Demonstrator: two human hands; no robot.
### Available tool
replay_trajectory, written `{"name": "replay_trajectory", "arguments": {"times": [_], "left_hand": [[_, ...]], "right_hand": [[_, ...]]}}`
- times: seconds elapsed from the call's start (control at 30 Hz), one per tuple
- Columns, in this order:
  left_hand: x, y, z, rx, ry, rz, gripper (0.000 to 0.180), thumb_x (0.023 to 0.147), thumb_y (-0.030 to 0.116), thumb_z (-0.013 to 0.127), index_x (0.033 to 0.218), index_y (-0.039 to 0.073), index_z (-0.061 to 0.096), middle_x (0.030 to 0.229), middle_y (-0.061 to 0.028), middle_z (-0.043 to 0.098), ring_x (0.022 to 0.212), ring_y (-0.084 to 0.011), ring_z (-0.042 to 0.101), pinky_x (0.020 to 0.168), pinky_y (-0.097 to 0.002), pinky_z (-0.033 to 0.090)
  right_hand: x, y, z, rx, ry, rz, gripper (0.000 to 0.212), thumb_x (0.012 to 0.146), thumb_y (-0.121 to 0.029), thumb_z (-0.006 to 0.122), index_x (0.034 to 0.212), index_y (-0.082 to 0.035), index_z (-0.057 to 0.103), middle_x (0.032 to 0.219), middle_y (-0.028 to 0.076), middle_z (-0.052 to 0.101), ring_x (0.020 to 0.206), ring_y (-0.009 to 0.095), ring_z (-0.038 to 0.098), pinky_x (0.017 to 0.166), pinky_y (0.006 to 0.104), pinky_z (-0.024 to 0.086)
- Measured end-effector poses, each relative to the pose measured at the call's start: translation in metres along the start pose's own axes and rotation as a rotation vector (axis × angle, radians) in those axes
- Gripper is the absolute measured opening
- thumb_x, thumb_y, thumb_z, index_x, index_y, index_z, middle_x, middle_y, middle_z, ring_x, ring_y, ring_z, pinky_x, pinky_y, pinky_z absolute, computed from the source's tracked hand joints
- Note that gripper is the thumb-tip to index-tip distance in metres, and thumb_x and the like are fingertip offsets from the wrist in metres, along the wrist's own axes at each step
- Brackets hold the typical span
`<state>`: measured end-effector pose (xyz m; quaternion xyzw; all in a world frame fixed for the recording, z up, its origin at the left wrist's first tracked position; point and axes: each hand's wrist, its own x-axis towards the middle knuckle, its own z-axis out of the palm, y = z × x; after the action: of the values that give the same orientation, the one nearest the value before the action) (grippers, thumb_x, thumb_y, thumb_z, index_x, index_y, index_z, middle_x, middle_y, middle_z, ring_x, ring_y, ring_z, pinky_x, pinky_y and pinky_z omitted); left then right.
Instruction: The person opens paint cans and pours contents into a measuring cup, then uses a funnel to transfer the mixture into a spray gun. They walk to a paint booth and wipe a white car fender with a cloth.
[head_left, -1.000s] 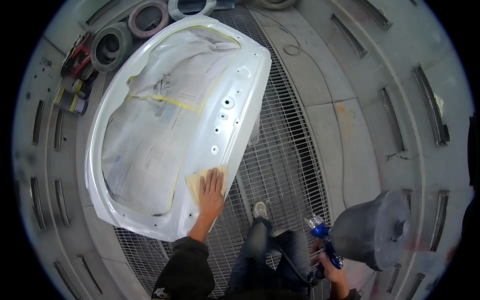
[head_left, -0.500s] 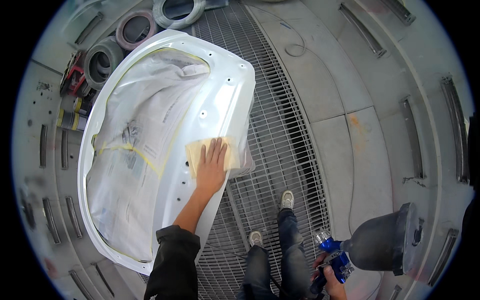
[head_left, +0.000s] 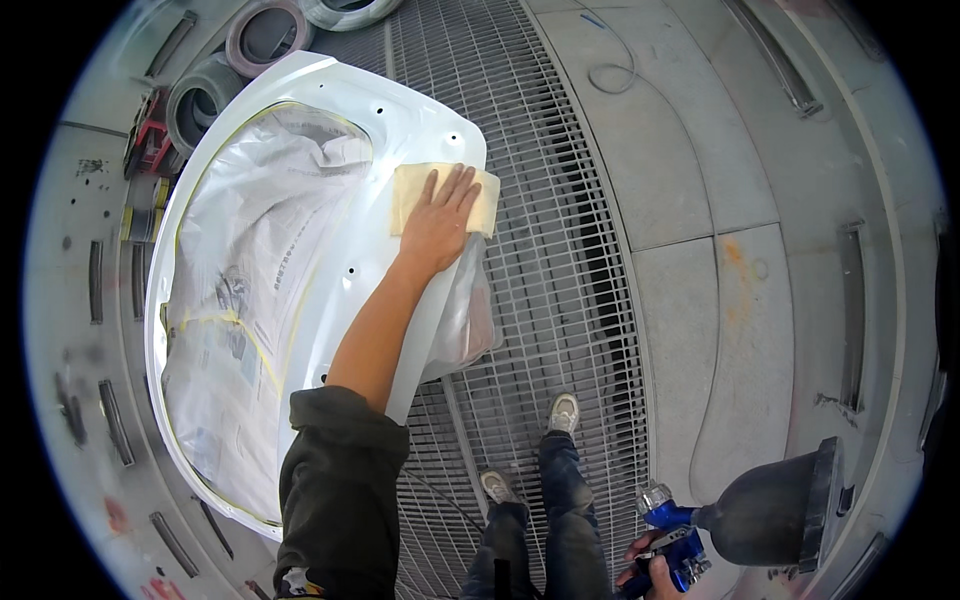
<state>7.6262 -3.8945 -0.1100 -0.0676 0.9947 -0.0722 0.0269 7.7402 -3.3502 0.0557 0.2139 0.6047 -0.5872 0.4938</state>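
Note:
My left hand point(head_left: 438, 228) lies flat with its fingers stretched over a folded pale yellow cloth point(head_left: 408, 187). It presses the cloth on the upper right border of a glossy white car tailgate panel point(head_left: 340, 330). Thin film and paper, edged with yellow tape, form the masking sheet point(head_left: 250, 220) across the panel's window opening. At the lower right, my right hand point(head_left: 660, 575) is closed round the handle of a blue spray gun point(head_left: 680, 550). A big dark cup point(head_left: 765, 515) is attached to the gun. The lower part of this hand is cut off by the frame edge.
Several masking tape rolls or rings point(head_left: 268, 38) hang at the upper left near a red holder point(head_left: 152, 148). Metal floor grating point(head_left: 540, 260) runs under the panel and my feet. A thin hose point(head_left: 712, 300) lies along the grey floor at the right.
My left hand has slid the cloth up along the panel's right border, away from me. The view has shifted slightly. My right hand keeps its grip on the spray gun.

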Motion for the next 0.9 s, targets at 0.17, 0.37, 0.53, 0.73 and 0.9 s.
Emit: {"name": "replay_trajectory", "arguments": {"times": [0.17, 0.37, 0.53, 0.73, 0.9], "left_hand": [[-0.046, 0.012, -0.004, 0.028, -0.1, 0.15, 0.057, 0.087, 0.014, 0.047, 0.143, 0.004, 0.04, 0.155, -0.009, 0.03, 0.146, -0.0221, 0.021, 0.121, -0.0442, 0.012], [-0.184, 0.041, -0.019, 0.02, -0.266, 0.26, 0.066, 0.081, 0.012, 0.049, 0.145, 0.002, 0.036, 0.157, -0.0106, 0.027, 0.147, -0.0219, 0.02, 0.121, -0.0449, 0.011], [-0.331, 0.067, -0.045, -0.027, -0.339, 0.241, 0.069, 0.081, 0.012, 0.05, 0.148, 0.002, 0.032, 0.158, -0.0096, 0.025, 0.147, -0.0203, 0.018, 0.122, -0.0424, 0.013], [-0.519, 0.097, -0.054, -0.046, -0.411, 0.18, 0.071, 0.081, 0.013, 0.049, 0.149, 0.003, 0.029, 0.159, -0.0065, 0.023, 0.147, -0.0177, 0.017, 0.122, -0.0377, 0.013], [-0.68, 0.123, -0.056, -0.086, -0.37, 0.061, 0.074, 0.08, 0.012, 0.05, 0.15, 0.005, 0.028, 0.159, -0.0042, 0.023, 0.147, -0.0153, 0.017, 0.122, -0.0372, 0.012]], "right_hand": [[0.005, -0.005, 0.0, -0.055, -0.096, -0.07, 0.036, 0.098, -0.034, 0.055, 0.117, -0.004, 0.055, 0.088, 0.004, 0.061, 0.066, 0.013, 0.061, 0.053, 0.0241, 0.049], [-0.01, 0.016, 0.019, -0.015, -0.149, -0.206, 0.036, 0.096, -0.033, 0.058, 0.117, -0.004, 0.054, 0.092, 0.006, 0.061, 0.067, 0.013, 0.062, 0.055, 0.0258, 0.052], [-0.042, 0.056, 0.024, -0.053, -0.184, -0.196, 0.036, 0.095, -0.032, 0.059, 0.117, -0.003, 0.054, 0.094, 0.006, 0.061, 0.068, 0.014, 0.062, 0.056, 0.0263, 0.053], [-0.095, 0.131, 0.045, -0.121, -0.2, -0.276, 0.05, 0.09, -0.036, 0.065, 0.118, 0.003, 0.048, 0.097, 0.012, 0.057, 0.078, 0.018, 0.062, 0.053, 0.0295, 0.057], [-0.147, 0.202, 0.069, -0.195, -0.255, -0.42, 0.055, 0.089, -0.036, 0.066, 0.116, 0.007, 0.044, 0.1, 0.016, 0.054, 0.079, 0.02, 0.061, 0.05, 0.0312, 0.059]]}}
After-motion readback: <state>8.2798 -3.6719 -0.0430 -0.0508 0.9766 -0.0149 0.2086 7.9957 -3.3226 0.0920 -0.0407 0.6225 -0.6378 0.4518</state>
